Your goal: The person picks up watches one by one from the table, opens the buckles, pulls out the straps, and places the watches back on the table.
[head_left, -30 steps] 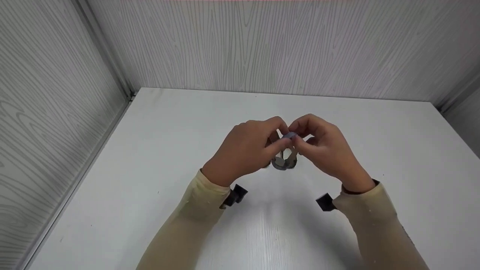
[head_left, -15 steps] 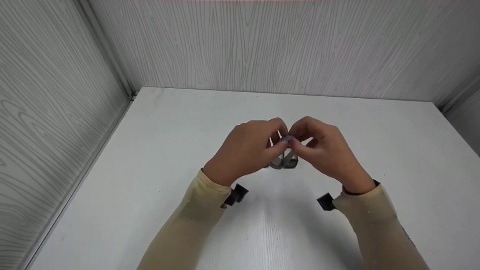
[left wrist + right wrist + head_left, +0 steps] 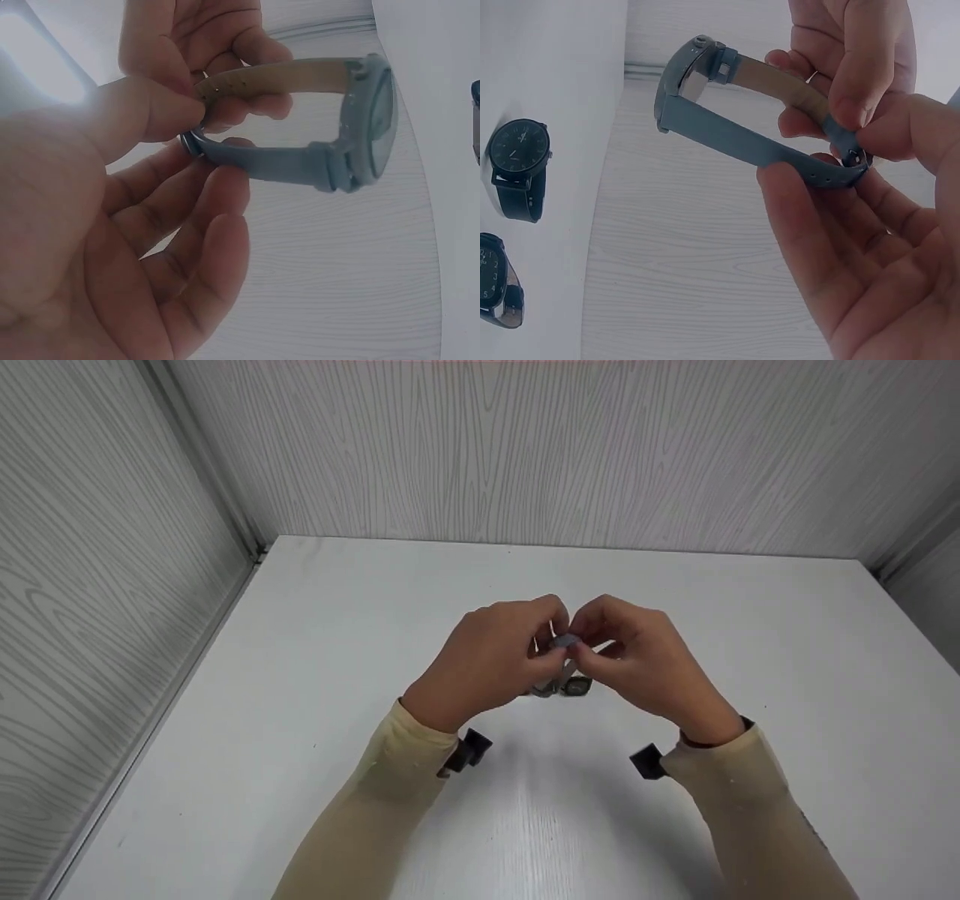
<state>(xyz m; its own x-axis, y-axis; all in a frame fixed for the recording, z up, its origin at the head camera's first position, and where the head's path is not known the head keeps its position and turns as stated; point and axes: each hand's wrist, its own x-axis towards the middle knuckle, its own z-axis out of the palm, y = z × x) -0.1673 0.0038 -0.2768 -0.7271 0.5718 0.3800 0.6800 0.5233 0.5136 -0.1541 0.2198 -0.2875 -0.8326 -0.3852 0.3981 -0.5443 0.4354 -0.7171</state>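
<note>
Both hands hold a wristwatch with a blue-grey strap above the white table. My left hand pinches the strap's buckle end between thumb and fingers. From the other side, my right hand pinches the same spot, thumb and fingertips close to the left ones. The strap forms a loop, its tan lining showing inside, and the watch case hangs at the far end, seen edge-on. In the right wrist view the metal buckle sits at my fingertips, with the holed strap end running through it.
On the table beyond the hands lies a black round-faced watch. Near it is a second, dark watch with a squarish, numbered face. Pale wood-grained panels enclose the table at the back and sides.
Both hands have shifted slightly left and down with the watch between them. The black watch on the table shows more beneath. Both hands keep their pinch on the strap.
</note>
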